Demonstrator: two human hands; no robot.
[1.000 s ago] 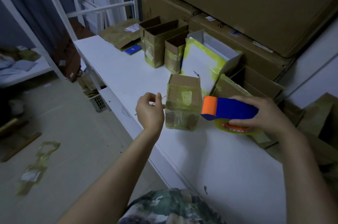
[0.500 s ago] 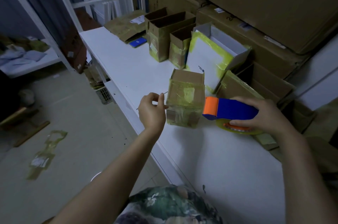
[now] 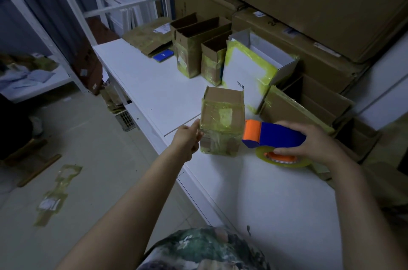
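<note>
A small cardboard box [image 3: 221, 122] wrapped in yellowish clear tape stands upright on the white table [image 3: 265, 199], its top flaps open. My left hand [image 3: 187, 140] is at the box's left side, fingers extended against its wall. My right hand [image 3: 309, 141] grips a blue and orange tape dispenser [image 3: 271, 135] just right of the box, with its tape roll [image 3: 280, 158] underneath. The dispenser's orange nose is at the box's right wall.
Several open taped boxes [image 3: 194, 49] and a white box [image 3: 254, 71] stand behind along the wall of big cartons [image 3: 309, 16]. A blue card [image 3: 163, 55] lies at the far end. Tape scraps [image 3: 53, 199] lie on the floor left of the table edge.
My left hand let its pinched fingers open and moved right to the box's left side. The right hand with the dispenser stayed beside the box.
</note>
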